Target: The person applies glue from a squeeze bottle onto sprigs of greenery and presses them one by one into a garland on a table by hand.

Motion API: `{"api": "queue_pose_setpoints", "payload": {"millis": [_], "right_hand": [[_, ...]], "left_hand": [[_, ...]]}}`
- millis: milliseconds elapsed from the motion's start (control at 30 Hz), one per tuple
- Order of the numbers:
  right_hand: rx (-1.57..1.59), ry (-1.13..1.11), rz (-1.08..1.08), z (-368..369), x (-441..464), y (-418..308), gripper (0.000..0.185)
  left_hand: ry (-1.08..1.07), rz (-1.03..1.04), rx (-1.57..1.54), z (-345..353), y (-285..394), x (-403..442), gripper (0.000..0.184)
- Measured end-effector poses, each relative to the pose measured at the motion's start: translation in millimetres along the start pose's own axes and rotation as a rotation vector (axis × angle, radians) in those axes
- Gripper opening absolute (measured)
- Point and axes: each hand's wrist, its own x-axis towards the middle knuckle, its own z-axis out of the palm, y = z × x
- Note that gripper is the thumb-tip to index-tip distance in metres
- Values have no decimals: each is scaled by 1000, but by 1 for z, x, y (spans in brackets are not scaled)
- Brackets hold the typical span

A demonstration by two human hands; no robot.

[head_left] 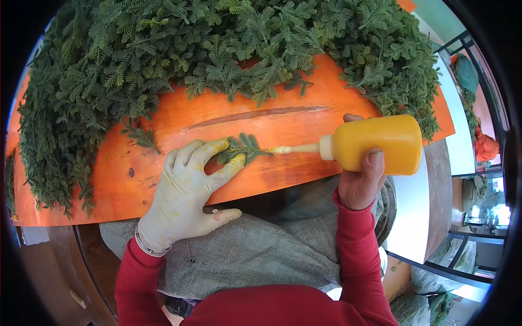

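My left hand (pixel 187 187), in a pale glove stained yellow, pinches a small green sprig (pixel 247 148) between its fingers over the orange board (pixel 228 185). The sprig's stem points right. My right hand (pixel 361 176) is bare and wrapped round a yellow squeeze bottle (pixel 378 144), which lies on its side in the air with its nozzle (pixel 299 148) pointing left. The nozzle's pale, coated tip is at the end of the sprig's stem; whether they touch is hard to tell.
A large heap of green sprigs (pixel 217 43) covers the board's back and left side. One loose sprig (pixel 140 136) lies left of centre. Grey cloth (pixel 261 255) covers my lap. At the right are a white surface (pixel 410 212) and metal frames with plastic bags (pixel 462 255).
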Motion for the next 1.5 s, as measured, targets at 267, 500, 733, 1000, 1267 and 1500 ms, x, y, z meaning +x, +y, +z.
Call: {"api": "queue_pose_setpoints", "payload": {"millis": [267, 500, 733, 1000, 1267, 1500], "right_hand": [[67, -14, 78, -12, -4, 4, 59], [18, -75, 43, 4, 0, 3, 56], [78, -4, 62, 0, -1, 2, 53], [23, 11, 6, -9, -3, 2, 53], [312, 195, 147, -20, 4, 11, 53], [426, 230, 223, -38, 9, 21, 48]], "left_hand": [[2, 6, 11, 1, -1, -1, 86], [8, 7, 6, 2, 0, 0, 86], [3, 5, 13, 1, 0, 0, 86], [7, 10, 19, 2, -2, -1, 85], [70, 173, -68, 1, -2, -3, 67], [86, 404, -178, 20, 37, -21, 42]]}}
